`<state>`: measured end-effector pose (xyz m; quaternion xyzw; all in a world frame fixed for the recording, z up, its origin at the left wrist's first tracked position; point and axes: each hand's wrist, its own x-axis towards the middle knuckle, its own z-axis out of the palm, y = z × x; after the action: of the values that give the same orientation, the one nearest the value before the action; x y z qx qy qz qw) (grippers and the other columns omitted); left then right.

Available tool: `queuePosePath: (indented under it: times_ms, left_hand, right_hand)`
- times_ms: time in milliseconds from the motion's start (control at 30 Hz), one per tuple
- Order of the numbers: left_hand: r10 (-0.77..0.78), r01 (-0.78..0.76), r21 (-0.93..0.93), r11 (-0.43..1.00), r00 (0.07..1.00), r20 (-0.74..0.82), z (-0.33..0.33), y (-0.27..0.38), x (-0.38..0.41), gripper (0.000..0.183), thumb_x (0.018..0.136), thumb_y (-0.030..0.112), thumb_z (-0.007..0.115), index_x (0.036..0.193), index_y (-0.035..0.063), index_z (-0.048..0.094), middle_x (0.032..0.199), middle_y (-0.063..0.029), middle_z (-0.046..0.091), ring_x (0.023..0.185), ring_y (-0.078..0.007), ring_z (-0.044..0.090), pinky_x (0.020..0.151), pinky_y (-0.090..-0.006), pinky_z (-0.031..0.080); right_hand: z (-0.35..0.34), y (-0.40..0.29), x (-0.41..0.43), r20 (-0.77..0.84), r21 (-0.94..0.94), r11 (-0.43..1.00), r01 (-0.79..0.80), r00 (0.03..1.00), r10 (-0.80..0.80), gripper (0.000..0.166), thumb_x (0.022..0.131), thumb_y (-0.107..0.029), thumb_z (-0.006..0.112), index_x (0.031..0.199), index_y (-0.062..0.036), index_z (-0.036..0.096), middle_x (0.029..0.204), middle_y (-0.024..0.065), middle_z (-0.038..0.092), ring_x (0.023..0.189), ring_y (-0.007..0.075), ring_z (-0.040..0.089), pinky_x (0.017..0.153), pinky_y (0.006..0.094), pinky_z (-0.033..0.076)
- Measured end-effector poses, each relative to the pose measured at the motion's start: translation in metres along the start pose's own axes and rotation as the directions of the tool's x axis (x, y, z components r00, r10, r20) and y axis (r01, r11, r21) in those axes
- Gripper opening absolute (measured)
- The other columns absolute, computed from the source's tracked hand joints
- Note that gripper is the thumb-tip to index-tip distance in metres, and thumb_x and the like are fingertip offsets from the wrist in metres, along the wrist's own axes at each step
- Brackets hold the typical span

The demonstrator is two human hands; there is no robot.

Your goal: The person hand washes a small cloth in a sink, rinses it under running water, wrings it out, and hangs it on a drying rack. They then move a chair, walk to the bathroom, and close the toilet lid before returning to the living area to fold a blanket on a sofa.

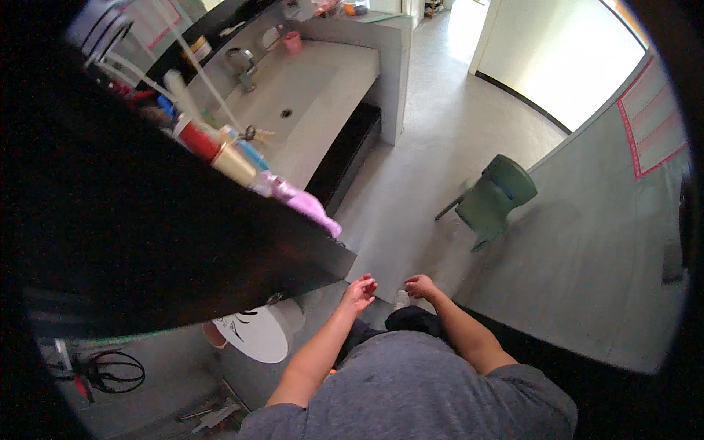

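My left hand (361, 292) is raised before my body, fingers apart and slightly bent, holding nothing. Level with it on the right, my right hand (421, 287) hangs with loosely curled fingers and no object visible in it. The two hands are apart and touch nothing that I can see. Below them show dark trousers and part of a light shoe (402, 300). To the left of my left hand is a toilet with its white lid (254, 336) down, with dark markings on it. A pink cloth-like item (313, 212) lies on the dark partition's edge, above the hands.
A washbasin counter (352, 66) with a metal faucet (245, 69) and a pink cup (292, 42) stands ahead to the left. A green chair (487, 201) stands by the right wall. Bottles line the partition. A black coiled cable or hose (116, 372) is at lower left.
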<state>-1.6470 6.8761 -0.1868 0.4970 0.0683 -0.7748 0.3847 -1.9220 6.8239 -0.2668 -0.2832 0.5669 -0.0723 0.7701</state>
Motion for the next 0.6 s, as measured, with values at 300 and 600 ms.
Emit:
queuePosePath:
  times_ms: [300, 600]
  left_hand:
    - [-0.002, 0.003, 0.005, 1.000, 0.995, -0.099, 0.154, 0.126, 0.128, 0.021, 0.091, 0.029, 0.063, 0.112, 0.0254, 0.064, 0.102, 0.0064, 0.069, 0.098, -0.0121, 0.063, 0.109, -0.0537, 0.023]
    - [-0.060, 0.062, 0.012, 0.998, 0.991, -0.120, 0.303, 0.277, 0.288, 0.017, 0.091, 0.027, 0.060, 0.107, 0.0229, 0.064, 0.098, 0.0051, 0.069, 0.090, -0.0134, 0.065, 0.103, -0.0490, 0.032]
  right_hand:
    - [-0.056, -0.188, 0.039, -0.144, 0.183, 0.971, 0.155, 0.981, -0.130, 0.028, 0.090, -0.015, 0.062, 0.116, -0.0038, 0.063, 0.095, 0.0102, 0.072, 0.076, 0.0184, 0.068, 0.065, 0.0304, 0.054]
    - [-0.163, -0.325, 0.074, -0.242, 0.354, 0.920, 0.167, 0.967, -0.082, 0.029, 0.092, -0.014, 0.060, 0.120, -0.0039, 0.061, 0.100, 0.0110, 0.071, 0.081, 0.0180, 0.069, 0.067, 0.0331, 0.055]
